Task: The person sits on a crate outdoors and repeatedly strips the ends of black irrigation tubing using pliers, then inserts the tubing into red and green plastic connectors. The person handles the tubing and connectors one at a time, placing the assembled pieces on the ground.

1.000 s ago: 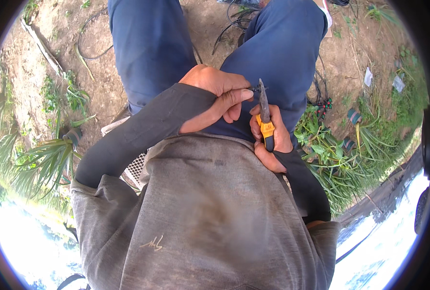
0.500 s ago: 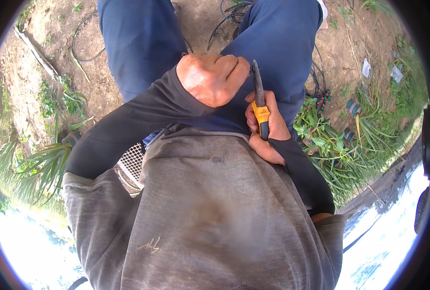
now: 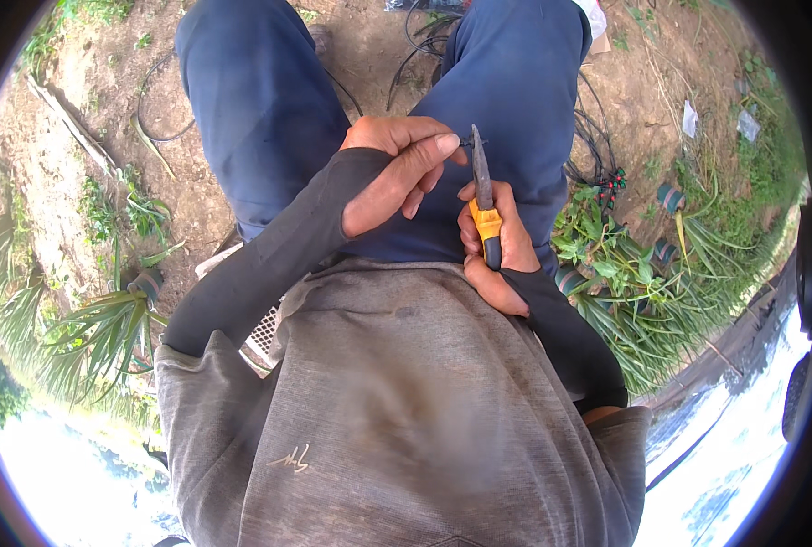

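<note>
In my right hand (image 3: 499,235), closed around the yellow and black grips, are long-nose pliers (image 3: 480,178) with dark jaws pointing away from me. My left hand (image 3: 399,169) pinches a small dark piece (image 3: 466,142) between thumb and fingertips, right beside the jaw tips. A thin black cable (image 3: 344,91) runs up to the back of this hand from between my legs; whether it joins the small piece is hidden. Both hands are over my blue-trousered lap. I cannot tell whether the jaws grip the piece.
Loose black cables (image 3: 415,55) lie on the dirt between my feet. A further coil (image 3: 593,141), with small red and green parts (image 3: 614,180), rests beside my right leg. Leafy plants (image 3: 606,255) grow at the right, spiky ones (image 3: 105,324) at the left. A perforated light seat (image 3: 262,335) shows under me.
My left hand has turned from a knuckles-up fist, so its thumb and fingers now show pinching the small dark piece. The pliers have shifted slightly left and down.
</note>
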### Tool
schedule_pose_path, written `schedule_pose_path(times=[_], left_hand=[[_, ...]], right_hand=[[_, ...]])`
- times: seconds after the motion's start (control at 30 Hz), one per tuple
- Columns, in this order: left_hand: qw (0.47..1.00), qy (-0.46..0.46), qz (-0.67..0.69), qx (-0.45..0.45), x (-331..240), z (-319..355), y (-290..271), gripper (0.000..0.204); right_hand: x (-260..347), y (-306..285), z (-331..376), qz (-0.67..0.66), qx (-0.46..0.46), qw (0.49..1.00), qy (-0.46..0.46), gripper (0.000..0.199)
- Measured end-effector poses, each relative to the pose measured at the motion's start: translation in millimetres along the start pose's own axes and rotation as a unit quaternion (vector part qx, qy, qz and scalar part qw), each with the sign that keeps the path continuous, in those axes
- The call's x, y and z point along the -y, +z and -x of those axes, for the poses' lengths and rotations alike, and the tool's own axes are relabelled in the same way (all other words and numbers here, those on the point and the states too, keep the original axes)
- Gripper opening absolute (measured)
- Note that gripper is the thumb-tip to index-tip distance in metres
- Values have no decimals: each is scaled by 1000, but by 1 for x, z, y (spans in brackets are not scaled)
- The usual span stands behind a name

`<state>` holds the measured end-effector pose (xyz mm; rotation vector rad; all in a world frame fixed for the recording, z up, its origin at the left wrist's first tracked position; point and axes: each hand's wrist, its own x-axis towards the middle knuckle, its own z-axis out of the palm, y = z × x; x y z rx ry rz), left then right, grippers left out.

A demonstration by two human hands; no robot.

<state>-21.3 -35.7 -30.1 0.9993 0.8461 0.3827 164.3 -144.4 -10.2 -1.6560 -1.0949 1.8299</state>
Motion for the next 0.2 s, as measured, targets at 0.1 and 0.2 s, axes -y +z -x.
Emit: schedule_pose_path(times=[0.1, 0.2], left_hand=[[998, -25, 47, 34, -3, -1, -6, 33], [991, -60, 105, 58, -2, -1, -12, 32]], right_hand=[[2, -2, 0, 140, -15, 989, -48, 62], [3, -2, -1, 175, -14, 981, -79, 63]])
